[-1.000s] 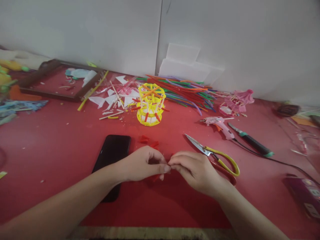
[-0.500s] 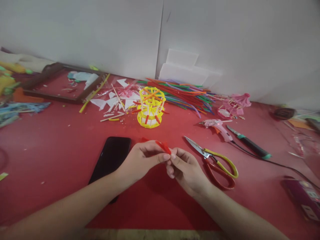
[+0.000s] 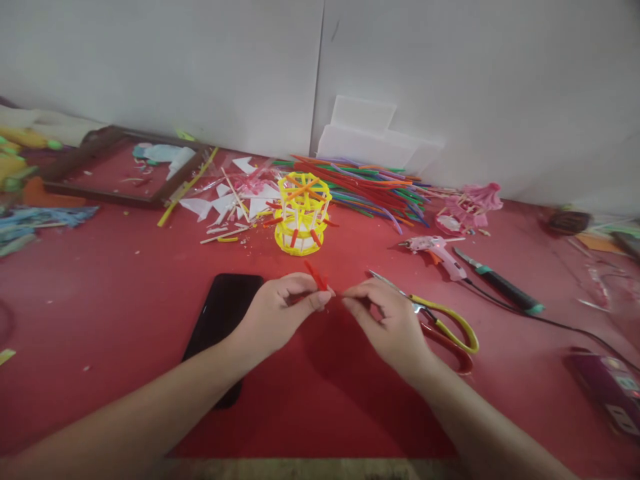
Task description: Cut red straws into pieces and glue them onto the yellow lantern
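Note:
Pinched between the thumb and fingers of my left hand (image 3: 287,310) are short red fuzzy pieces (image 3: 318,277). My right hand (image 3: 383,313) is just to the right, its thumb and forefinger pressed together near the red pieces; what it grips, if anything, is too small to name. Behind my hands stands a small yellow and white frame (image 3: 301,213) with red and orange pieces on it. Scissors (image 3: 445,320) with one yellow and one red handle lie partly behind my right hand. A black phone (image 3: 220,310) lies beside and under my left forearm.
Colored pipe cleaners (image 3: 370,190) lie by the wall, with paper scraps (image 3: 215,203) and a dark frame (image 3: 107,193) to the left. A pink glue gun (image 3: 437,253), a green-and-black knife (image 3: 505,287) and a purple object (image 3: 600,383) lie to the right.
My hands have moved apart slightly, my right hand shifting right and up over part of the scissors. The red pieces in my left hand now point more upward.

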`<state>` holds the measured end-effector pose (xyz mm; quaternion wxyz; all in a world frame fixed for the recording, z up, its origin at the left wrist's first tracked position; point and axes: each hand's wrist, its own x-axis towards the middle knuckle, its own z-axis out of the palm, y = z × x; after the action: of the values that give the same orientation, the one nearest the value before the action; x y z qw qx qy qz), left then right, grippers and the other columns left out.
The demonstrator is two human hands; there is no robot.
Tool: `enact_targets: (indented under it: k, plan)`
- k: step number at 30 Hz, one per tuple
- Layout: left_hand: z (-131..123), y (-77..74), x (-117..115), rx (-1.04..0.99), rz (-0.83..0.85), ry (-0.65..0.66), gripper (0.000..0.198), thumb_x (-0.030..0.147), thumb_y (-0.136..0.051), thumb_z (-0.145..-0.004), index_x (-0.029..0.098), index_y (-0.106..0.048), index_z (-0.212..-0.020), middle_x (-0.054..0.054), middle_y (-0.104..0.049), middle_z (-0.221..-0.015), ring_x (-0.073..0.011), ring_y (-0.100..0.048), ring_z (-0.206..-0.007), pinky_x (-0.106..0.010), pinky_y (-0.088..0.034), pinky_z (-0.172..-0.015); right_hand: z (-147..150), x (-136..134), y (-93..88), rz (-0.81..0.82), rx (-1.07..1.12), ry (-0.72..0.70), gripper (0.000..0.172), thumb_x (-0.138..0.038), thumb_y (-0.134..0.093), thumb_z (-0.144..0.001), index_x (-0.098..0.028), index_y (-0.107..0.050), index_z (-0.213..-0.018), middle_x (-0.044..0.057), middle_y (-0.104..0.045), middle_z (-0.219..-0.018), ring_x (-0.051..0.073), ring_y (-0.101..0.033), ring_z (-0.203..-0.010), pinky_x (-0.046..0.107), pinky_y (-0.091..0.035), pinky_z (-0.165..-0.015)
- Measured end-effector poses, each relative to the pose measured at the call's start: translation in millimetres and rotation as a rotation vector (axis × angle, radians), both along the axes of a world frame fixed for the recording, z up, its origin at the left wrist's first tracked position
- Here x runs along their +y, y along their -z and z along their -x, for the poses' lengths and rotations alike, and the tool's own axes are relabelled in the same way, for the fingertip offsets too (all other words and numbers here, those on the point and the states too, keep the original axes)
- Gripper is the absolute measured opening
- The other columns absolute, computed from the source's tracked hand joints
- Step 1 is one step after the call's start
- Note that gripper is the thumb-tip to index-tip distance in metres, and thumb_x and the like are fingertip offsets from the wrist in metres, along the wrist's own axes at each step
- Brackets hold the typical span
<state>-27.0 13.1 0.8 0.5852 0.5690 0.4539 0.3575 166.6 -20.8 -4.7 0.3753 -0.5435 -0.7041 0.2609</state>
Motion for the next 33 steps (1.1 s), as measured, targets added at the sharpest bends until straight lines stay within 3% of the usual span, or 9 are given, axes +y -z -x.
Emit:
enact_targets:
  k: [3, 7, 12, 18, 23, 26, 29, 33]
  plan:
    - [1, 4.0, 4, -0.113, 0.209, -0.052, 0.024, 0.041, -0.076, -0.075, 0.018, -0.077, -0.081, -0.004, -0.074, -0.079, -0.0153, -0.065, -0.073, -0.030, -0.053, -0.077, -17, 5, 0.4, 0.015, -0.260, 0.061, 0.013, -0.033, -0.065, -0.089, -0.020, -0.066, -0.089, 0.006, -0.068, -0.086, 0.024, -0.063, -0.086, 0.038, -0.048, -0.077]
    - [1, 6.2, 6, -0.183, 0.329, -0.084, 0.027, 0.042, -0.081, -0.069, 0.017, -0.078, -0.080, -0.007, -0.077, -0.083, -0.0161, -0.066, -0.074, -0.031, -0.053, -0.076, -20, 0, 4.0, 0.053, -0.450, -0.011, 0.025, -0.039, -0.075, -0.081, -0.019, -0.065, -0.092, 0.009, -0.067, -0.095, 0.031, -0.059, -0.100, 0.047, -0.045, -0.089]
    - [1, 7.0, 3, -0.249, 0.361, -0.051, 0.023, 0.039, -0.084, -0.067, 0.019, -0.079, -0.076, -0.005, -0.078, -0.081, -0.0143, -0.066, -0.078, -0.028, -0.052, -0.081, -8, -4, 6.8, 0.162, -0.418, -0.070, 0.011, -0.015, -0.070, -0.082, -0.020, -0.060, -0.079, 0.004, -0.064, -0.083, 0.022, -0.058, -0.081, 0.037, -0.045, -0.074]
    - [1, 6.3, 3, -0.261, 0.382, -0.032, 0.024, 0.042, -0.085, -0.066, 0.020, -0.080, -0.076, -0.003, -0.077, -0.080, -0.0135, -0.066, -0.078, -0.028, -0.051, -0.081, -5, -4, 3.6, 0.207, -0.361, -0.036, 0.016, -0.010, -0.069, -0.080, -0.018, -0.060, -0.090, 0.007, -0.063, -0.093, 0.024, -0.057, -0.090, 0.040, -0.046, -0.082]
    - [0, 3.4, 3, -0.216, 0.356, -0.022, 0.024, 0.041, -0.084, -0.067, 0.020, -0.080, -0.078, -0.003, -0.078, -0.080, -0.0123, -0.065, -0.075, -0.025, -0.051, -0.078, -5, -4, -3.9, 0.233, -0.339, -0.168, 0.022, 0.003, -0.058, -0.076, -0.019, -0.058, -0.080, 0.005, -0.064, -0.085, 0.022, -0.057, -0.086, 0.037, -0.047, -0.078]
    - [0, 3.7, 4, -0.180, 0.329, -0.005, 0.024, 0.041, -0.083, -0.068, 0.020, -0.080, -0.080, -0.002, -0.077, -0.079, -0.0119, -0.066, -0.074, -0.024, -0.051, -0.077, -4, -5, -7.4, 0.258, -0.206, -0.175, 0.021, 0.001, -0.057, -0.077, -0.020, -0.058, -0.078, 0.002, -0.066, -0.080, 0.018, -0.058, -0.078, 0.032, -0.046, -0.071]
    - [0, 5.5, 3, -0.194, 0.375, 0.037, 0.025, 0.041, -0.084, -0.067, 0.018, -0.079, -0.078, -0.001, -0.076, -0.076, -0.0118, -0.067, -0.074, -0.025, -0.053, -0.079, -3, -5, -10.2, 0.304, 0.111, -0.065, 0.003, -0.017, -0.063, -0.083, -0.020, -0.062, -0.081, 0.001, -0.067, -0.077, 0.014, -0.058, -0.068, 0.027, -0.046, -0.062]
    - [-1, 3.8, 2, -0.203, 0.496, 0.137, 0.025, 0.039, -0.085, -0.066, 0.016, -0.076, -0.072, -0.001, -0.076, -0.072, -0.0110, -0.069, -0.072, -0.023, -0.056, -0.075, 0, -5, -12.2, 0.327, 0.494, 0.021, 0.015, -0.033, -0.070, -0.080, -0.020, -0.063, -0.082, 0.001, -0.067, -0.079, 0.013, -0.061, -0.069, 0.026, -0.050, -0.064]
